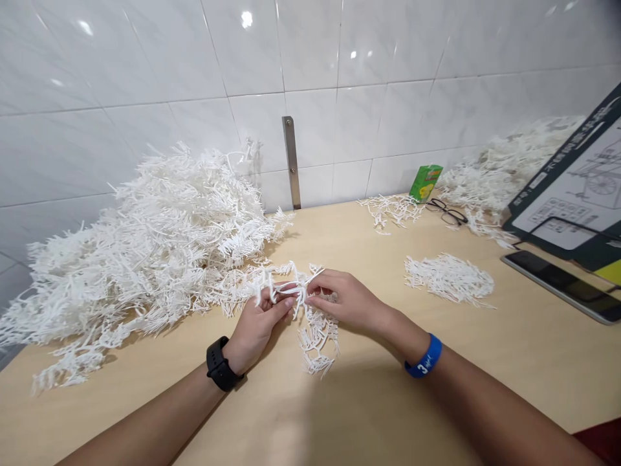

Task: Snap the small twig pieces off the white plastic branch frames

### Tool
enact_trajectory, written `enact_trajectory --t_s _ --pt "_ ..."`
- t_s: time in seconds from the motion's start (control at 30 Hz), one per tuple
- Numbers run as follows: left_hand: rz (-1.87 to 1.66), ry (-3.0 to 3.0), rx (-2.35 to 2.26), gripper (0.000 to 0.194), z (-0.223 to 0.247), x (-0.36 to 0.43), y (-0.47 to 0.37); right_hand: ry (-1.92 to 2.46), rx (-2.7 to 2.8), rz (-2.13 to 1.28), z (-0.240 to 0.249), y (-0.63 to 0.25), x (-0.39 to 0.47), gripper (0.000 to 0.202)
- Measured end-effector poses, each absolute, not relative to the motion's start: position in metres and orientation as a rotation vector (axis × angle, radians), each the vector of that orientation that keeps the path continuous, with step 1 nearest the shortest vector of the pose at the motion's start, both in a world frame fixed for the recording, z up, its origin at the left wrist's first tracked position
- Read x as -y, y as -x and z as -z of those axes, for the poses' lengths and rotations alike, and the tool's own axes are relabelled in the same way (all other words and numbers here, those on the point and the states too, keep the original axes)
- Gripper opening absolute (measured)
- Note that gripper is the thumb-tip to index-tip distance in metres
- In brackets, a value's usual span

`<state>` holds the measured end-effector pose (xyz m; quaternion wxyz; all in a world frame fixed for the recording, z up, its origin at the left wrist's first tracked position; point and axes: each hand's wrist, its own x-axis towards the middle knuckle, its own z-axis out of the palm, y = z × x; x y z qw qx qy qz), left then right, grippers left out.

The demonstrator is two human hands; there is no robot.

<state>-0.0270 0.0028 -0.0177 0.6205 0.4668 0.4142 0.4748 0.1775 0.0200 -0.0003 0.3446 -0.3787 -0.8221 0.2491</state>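
Left hand (pixel 255 329): pinching white, branched, probably plastic strands (pixel 299 289); steady them.
Right hand (pixel 350 301): fingertips closed on them; move gently.

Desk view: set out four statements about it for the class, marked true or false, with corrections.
1. The left hand and right hand both touch white strands. True.
2. The wristband is red. False: it is blue.
3. The largest white pile is left of both hands. True.
4. The glasses lie on the phone. False: they lie on the table, near the green box.
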Motion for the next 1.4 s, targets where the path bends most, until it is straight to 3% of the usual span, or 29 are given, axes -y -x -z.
enact_trajectory --t_s 0.4,0.87,1.4 --pt "-0.995 -1.322 -0.973 0.028 0.014 -0.001 0.026 1.052 1.927 -0.880 0.005 -0.165 -0.017 0.008" --pt "-1.012 -1.303 -1.097 0.026 0.005 0.002 0.021 1.037 1.579 -1.393 0.007 -0.156 -0.016 0.007" --pt "-0.919 -1.359 -1.054 0.031 0.010 -0.001 0.023 0.982 1.602 -1.441 0.006 -0.150 -0.011 0.004"
